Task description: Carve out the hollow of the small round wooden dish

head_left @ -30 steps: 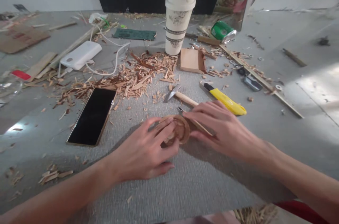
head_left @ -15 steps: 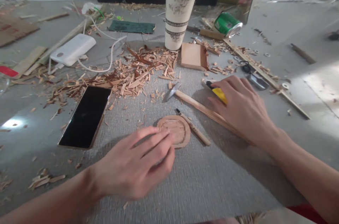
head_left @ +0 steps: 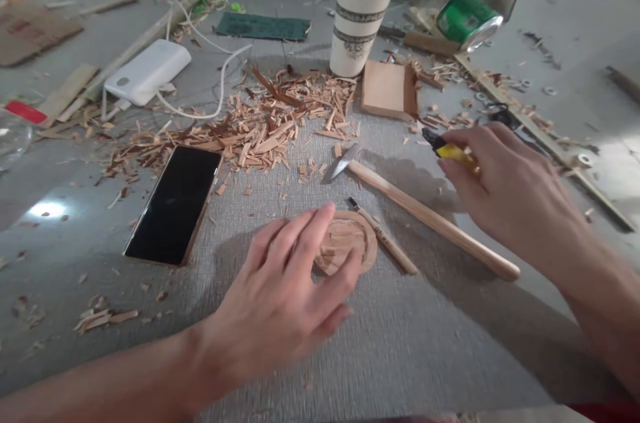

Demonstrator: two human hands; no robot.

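A yellow and black utility knife (head_left: pixel 459 156) is gripped in my right hand (head_left: pixel 517 193), above the tabletop at the right. Fingers spread, my left hand (head_left: pixel 287 289) reaches over a small rounded wooden piece (head_left: pixel 350 239) with a carved groove inside its rim. The fingers cover part of the piece; whether they press on it, I cannot tell. Just right of the piece lies a slim wood-handled carving chisel (head_left: pixel 387 241). Between the chisel and my right hand rests a small hammer (head_left: pixel 430 209) with a metal head and a long wooden handle.
A phone (head_left: pixel 175 206) lies at the left, near a white power bank (head_left: pixel 149 73) with a cable. Behind the work are wood shavings (head_left: pixel 265 133), a tall paper cup (head_left: pixel 365 16), a square wooden block (head_left: pixel 385 89) and a green can (head_left: pixel 467 19) on its side.
My right hand has lifted off toward the right with the utility knife, uncovering the hammer's handle end. My left hand's fingers have spread and turned over the wooden piece. The view has shifted slightly.
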